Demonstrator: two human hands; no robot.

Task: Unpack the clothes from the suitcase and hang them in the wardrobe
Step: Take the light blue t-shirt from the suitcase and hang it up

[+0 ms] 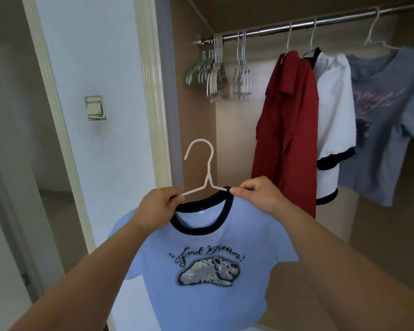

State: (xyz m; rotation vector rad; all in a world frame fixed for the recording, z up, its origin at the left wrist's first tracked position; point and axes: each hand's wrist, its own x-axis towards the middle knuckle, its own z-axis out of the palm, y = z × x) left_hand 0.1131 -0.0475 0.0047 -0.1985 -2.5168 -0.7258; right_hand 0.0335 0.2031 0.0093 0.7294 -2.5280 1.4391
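Observation:
A light blue T-shirt (201, 295) with a dark collar and a printed front hangs on a white hanger (207, 168), held up in front of the open wardrobe. My left hand (158, 204) grips the collar and the hanger's left arm. My right hand (256, 194) pinches the collar at the hanger's right arm. The hanger's hook points up, well below the metal rail (320, 22). No suitcase is in view.
On the rail hang a red shirt (287, 130), a white shirt with dark trim (332, 120) and a grey-blue printed T-shirt (382, 120). Several empty hangers (220, 75) bunch at the rail's left end. A door frame (151, 91) and a wall switch (95, 108) stand to the left.

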